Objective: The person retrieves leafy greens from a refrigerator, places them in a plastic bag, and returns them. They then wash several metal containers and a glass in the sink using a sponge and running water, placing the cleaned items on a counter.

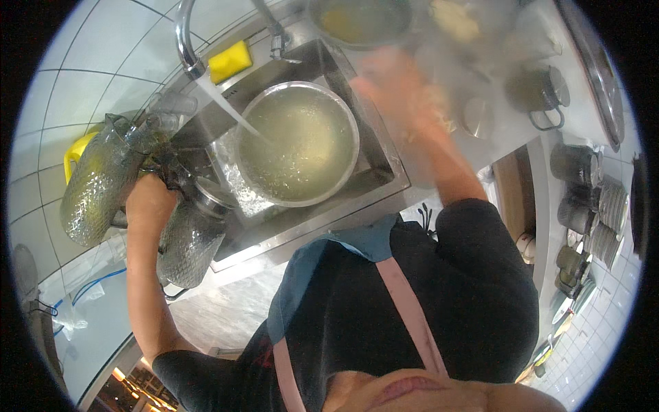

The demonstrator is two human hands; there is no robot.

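A large round metal bowl (351, 170) stands in the stainless steel sink (373, 149), full of cloudy, yellowish water. A stream runs into it from the curved faucet (191, 64). At the left, my left hand (150, 200) reaches in between textured clear glass pitchers (98, 190); its fingertips are hidden behind glass and dark parts, so its grip is unclear. My right hand (388, 85), blurred, hovers at the sink's right rim with thumb and fingers apart. Nothing shows in it. Below it and to its right, pale food scraps (441, 116) lie on the counter.
A yellow sponge (230, 61) rests behind the sink. A pan (360, 23) with yellowish contents sits at the back, beside pale food (455, 19). To the right are a metal mug (533, 90) and stacked plates (602, 244). Haze blurs the upper right.
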